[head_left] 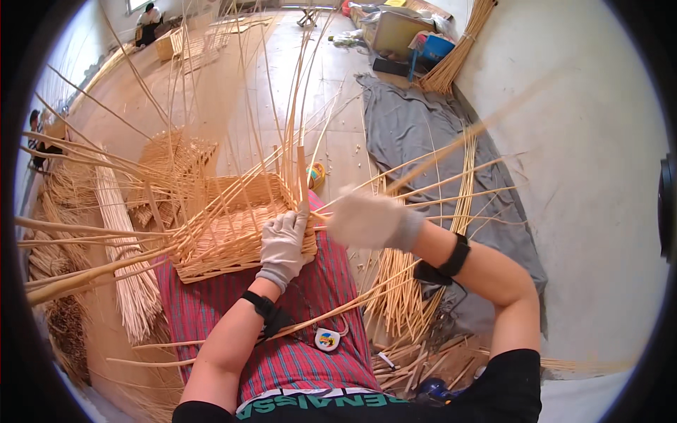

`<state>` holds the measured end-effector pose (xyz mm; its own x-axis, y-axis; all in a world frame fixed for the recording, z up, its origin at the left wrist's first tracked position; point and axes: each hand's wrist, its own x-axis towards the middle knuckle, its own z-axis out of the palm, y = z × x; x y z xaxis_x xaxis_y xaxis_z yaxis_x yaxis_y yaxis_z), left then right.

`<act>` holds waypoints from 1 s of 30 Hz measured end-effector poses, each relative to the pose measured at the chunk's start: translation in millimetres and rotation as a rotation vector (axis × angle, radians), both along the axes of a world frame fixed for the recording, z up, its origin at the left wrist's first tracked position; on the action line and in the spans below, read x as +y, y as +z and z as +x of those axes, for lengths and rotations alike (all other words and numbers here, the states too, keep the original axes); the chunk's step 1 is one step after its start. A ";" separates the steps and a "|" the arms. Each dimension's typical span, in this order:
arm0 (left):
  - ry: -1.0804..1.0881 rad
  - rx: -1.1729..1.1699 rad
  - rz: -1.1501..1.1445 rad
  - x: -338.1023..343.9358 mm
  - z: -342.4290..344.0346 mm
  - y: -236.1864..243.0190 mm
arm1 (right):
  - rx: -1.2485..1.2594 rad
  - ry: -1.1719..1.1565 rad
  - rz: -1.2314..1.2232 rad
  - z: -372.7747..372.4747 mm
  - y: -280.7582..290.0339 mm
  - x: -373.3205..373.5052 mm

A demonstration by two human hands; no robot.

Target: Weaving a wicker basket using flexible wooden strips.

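Note:
A rectangular wicker basket (236,218) rests across my lap, its long uncut willow rods standing up and fanning out around the rim. My left hand (283,243), in a pale glove, grips the basket's near right corner, fingers over the rim by an upright stake (302,173). Just right of that corner, my gloved right hand (367,220) is smeared by motion. It looks closed around a willow rod (469,134), which is also blurred and runs off to the upper right. The right fingers themselves do not show clearly.
Red striped cloth (310,359) covers my lap, with loose rods and a small white round tape measure (327,340) on it. Willow bundles (123,247) lie at left; more rods (402,289) lie on a grey cloth (405,120) at right. Another person (149,25) is far off.

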<state>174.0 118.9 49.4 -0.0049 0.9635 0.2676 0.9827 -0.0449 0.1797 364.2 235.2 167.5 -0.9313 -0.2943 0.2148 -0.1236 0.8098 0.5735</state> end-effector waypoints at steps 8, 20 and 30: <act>-0.144 -0.878 0.181 -39.0 -49.4 16.9 | 0.237 0.091 -0.861 -82.7 15.8 -25.5; 0.275 -1.735 0.187 -44.1 -103.1 7.7 | -0.064 -1.095 -1.494 -95.2 -82.6 21.7; 0.081 -1.000 0.057 100.1 -93.0 92.7 | 0.343 -1.306 -1.286 -106.0 -80.9 -9.2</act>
<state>81.0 219.0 142.0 -0.3175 0.9362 0.1505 0.3823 -0.0189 0.9239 258.2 226.0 86.6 -0.2791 0.9551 -0.0995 0.8289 0.1873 -0.5272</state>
